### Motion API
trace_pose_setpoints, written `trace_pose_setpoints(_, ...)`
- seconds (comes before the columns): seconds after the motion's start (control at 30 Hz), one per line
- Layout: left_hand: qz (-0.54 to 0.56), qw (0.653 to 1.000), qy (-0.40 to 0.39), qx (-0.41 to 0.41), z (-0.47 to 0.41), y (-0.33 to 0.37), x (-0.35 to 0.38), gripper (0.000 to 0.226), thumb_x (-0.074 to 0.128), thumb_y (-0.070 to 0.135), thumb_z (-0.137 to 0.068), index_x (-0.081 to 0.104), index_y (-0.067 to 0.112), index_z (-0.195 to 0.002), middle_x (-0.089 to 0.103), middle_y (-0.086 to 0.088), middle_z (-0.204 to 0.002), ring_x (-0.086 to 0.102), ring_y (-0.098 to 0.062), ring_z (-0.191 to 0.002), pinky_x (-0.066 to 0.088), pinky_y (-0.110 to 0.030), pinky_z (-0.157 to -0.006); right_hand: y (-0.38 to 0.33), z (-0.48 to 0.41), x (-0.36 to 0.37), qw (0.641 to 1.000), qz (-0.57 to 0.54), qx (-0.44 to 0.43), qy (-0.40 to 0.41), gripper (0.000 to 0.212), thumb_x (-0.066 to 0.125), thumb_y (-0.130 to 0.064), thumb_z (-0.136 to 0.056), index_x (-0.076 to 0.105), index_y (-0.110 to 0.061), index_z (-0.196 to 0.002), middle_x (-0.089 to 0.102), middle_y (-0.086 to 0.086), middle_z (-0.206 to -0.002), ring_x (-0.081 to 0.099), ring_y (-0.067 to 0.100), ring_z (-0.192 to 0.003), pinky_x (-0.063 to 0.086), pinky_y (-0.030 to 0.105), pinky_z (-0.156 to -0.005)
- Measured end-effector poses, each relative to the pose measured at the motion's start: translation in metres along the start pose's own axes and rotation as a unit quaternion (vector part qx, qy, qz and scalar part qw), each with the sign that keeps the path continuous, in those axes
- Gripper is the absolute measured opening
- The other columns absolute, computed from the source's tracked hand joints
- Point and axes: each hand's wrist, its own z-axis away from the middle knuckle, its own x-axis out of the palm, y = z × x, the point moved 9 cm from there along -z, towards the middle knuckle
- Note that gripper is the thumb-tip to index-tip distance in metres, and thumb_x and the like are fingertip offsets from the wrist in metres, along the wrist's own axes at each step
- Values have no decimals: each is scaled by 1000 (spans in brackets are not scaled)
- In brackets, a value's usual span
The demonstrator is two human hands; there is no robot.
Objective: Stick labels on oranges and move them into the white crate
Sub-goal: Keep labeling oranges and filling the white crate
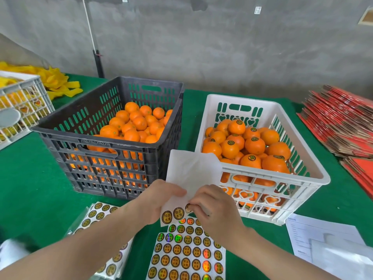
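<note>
A dark grey crate [60, 136] at centre left holds unlabelled oranges [132, 123]. To its right, the white crate [306, 158] holds oranges with round labels [254, 145] on top. My left hand [159, 199] grips a mostly peeled white backing sheet [191, 172] held up in front of the crates. A couple of gold labels [173, 214] remain along its lower edge. My right hand [214, 207] pinches one label [188, 207] at that edge.
A full sheet of gold holographic labels [187, 255] lies on the green table below my hands, another sheet [96, 215] to its left. White papers [323, 239] lie at the right front, red flat cartons [343, 122] at far right, a white basket [20, 106] at far left.
</note>
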Motion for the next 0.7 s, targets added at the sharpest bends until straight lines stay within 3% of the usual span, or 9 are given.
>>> trace_pose_setpoints(0.1,-4,1000,-2,-26,-7,-17,-5,15,62,-1,-85,64,-7,-98,70,-25,-88,67,-35,-75,56,-39,-63,-2,7,10,999,-22,-5,-34,12,67,-7,-78,68,-8,-66,62,-1,-68,56,13,-64,45,22,-58)
trace_pose_setpoints(0.23,-115,992,-1,-57,-21,-54,-19,27,67,-1,-80,62,-5,-106,69,-22,-102,66,-38,-96,54,-50,-88,34,8,19,961,-177,205,-62,14,67,-7,-83,67,-17,-73,62,-10,-75,56,4,-75,45,14,-67)
trace_pose_setpoints(0.37,-180,977,-18,-115,-36,-107,-30,26,74,3,-75,61,4,-98,70,-14,-95,68,-30,-90,58,-39,-80,59,-2,30,926,-186,316,-91,19,64,-16,-86,63,-31,-74,63,-15,-78,56,-3,-77,42,7,-66)
trace_pose_setpoints(0.43,-222,970,1,-99,-43,-112,-36,45,80,15,-73,55,7,-109,65,-8,-101,65,-24,-94,57,-32,-79,62,-9,37,921,-192,323,-99,19,64,-16,-87,63,-31,-75,63,-13,-77,55,-2,-75,41,6,-65)
trace_pose_setpoints(0.5,-332,942,55,-20,-47,-89,-47,60,78,30,-75,46,11,-122,58,-2,-111,58,-18,-102,52,-28,-86,60,-19,40,923,-204,315,-89,23,64,-14,-86,63,-33,-72,63,-12,-76,54,-5,-73,40,6,-64)
trace_pose_setpoints(0.57,-431,888,118,109,-34,-43,-52,58,70,39,-81,46,18,-129,55,3,-117,52,-12,-109,44,-25,-91,56,-32,41,926,-218,301,-67,24,65,-12,-85,63,-32,-72,63,-13,-72,54,-6,-73,41,5,-64)
trace_pose_setpoints(0.63,-402,869,116,263,-6,7,-45,32,67,33,-86,60,22,-114,61,10,-97,56,0,-86,47,-20,-81,47,-49,37,930,-240,277,-27,22,65,-10,-85,64,-30,-74,64,-13,-71,57,-3,-73,43,8,-64)
trace_pose_setpoints(0.7,-354,842,72,400,28,51,-37,9,66,26,-86,68,19,-92,63,12,-74,57,-4,-64,47,-16,-62,32,-74,28,940,-261,220,22,21,64,-9,-86,64,-30,-82,64,-15,-77,59,2,-77,46,12,-67)
